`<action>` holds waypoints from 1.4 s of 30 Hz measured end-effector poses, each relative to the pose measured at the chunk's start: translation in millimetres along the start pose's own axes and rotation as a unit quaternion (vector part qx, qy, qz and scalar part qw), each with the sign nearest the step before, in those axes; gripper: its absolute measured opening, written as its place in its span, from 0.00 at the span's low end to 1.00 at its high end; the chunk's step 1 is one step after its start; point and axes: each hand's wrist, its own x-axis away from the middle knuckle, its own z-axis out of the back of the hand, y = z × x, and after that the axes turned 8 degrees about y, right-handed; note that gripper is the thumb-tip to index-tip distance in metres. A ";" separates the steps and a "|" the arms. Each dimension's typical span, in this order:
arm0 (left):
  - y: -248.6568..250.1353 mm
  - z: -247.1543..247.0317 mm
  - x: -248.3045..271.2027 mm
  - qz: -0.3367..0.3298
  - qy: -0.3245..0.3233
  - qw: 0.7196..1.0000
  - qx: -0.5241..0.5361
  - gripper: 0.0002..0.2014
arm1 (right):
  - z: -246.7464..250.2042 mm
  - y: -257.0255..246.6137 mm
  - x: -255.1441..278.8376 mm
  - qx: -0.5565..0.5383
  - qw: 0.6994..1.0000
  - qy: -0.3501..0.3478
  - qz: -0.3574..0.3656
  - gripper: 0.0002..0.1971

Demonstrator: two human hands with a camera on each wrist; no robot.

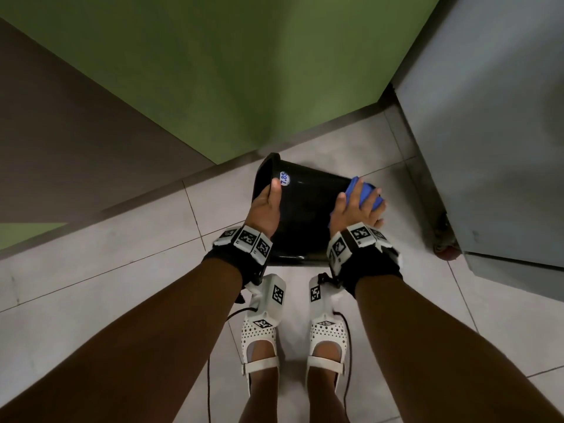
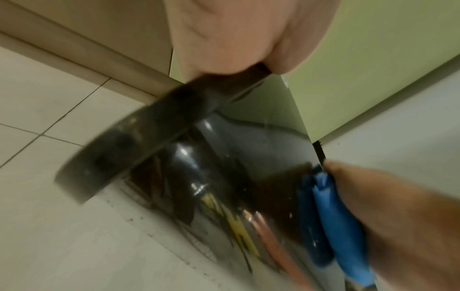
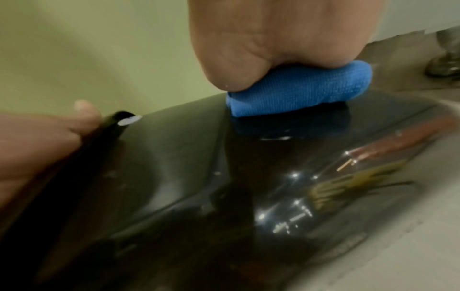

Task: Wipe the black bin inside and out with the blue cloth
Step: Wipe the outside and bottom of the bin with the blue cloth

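Black bin (image 1: 305, 215) tipped on its side over the tiled floor (image 1: 122, 285), gripped at the rim by the left hand (image 1: 265, 209) for steadiness, exposing the outer wall to the blue cloth (image 1: 364, 192) bunched under the pressing right hand (image 1: 357, 209).

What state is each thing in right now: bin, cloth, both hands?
black bin: tipped on its side, lifted off the floor, glossy outer wall facing up
blue cloth: bunched, pressed against the bin's outer wall near the base
left hand: grips the bin's rim, thumb outside
right hand: holds the cloth against the bin
sticker: stuck on the outer wall near the rim
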 end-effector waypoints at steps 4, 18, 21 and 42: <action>4.1 -4.8 0.1 -0.020 0.012 0.999 -0.022 0.24 | 0.2 -27.1 22.8 -0.007 0.994 -0.030 0.108 0.27; 9.2 0.6 -1.3 -0.011 -0.003 1.000 -0.003 0.24 | 20.5 12.5 -43.7 -0.004 0.999 -0.052 -0.006 0.24; 10.8 -1.8 -1.7 0.008 -0.006 1.000 0.010 0.25 | 16.6 6.4 -24.1 0.010 0.998 -0.035 -0.045 0.26; 16.5 2.4 -1.5 0.036 -0.009 0.999 0.007 0.24 | 4.5 22.7 -19.3 -0.025 0.999 -0.011 -0.047 0.26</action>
